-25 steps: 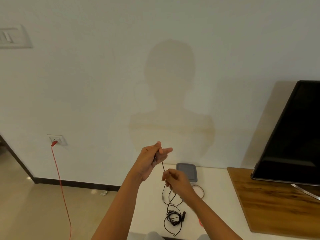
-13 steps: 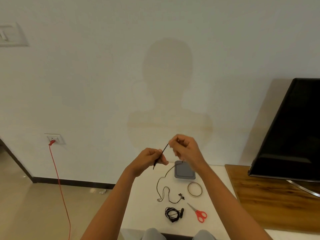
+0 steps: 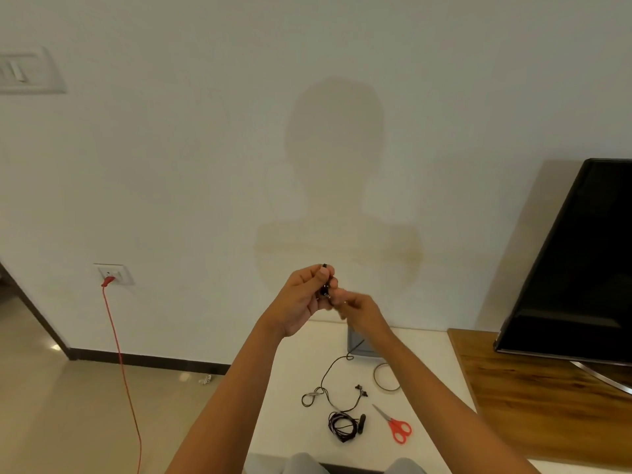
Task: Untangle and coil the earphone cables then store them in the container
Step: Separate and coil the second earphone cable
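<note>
My left hand [image 3: 304, 297] is raised above the white table [image 3: 297, 367] and grips wound turns of a black earphone cable [image 3: 329, 376] between thumb and fingers. My right hand [image 3: 355, 307] is close beside it, pinching the same cable near the plug. The rest of the cable trails down to the table, where its earbuds [image 3: 361, 391] lie. A second black earphone [image 3: 343, 427] sits coiled in a bundle near the front edge. The grey container [image 3: 359, 347] stands at the back of the table, partly hidden by my right forearm.
Red-handled scissors [image 3: 393, 427] and a thin ring [image 3: 386, 377] lie to the right on the table. A wooden surface [image 3: 533, 398] with a black TV [image 3: 581, 265] is at the right. A red cord [image 3: 119, 364] hangs from a wall socket on the left.
My right hand came down from above to meet my left hand. More of the cable is wound at my left hand, and the loose part on the table has shortened.
</note>
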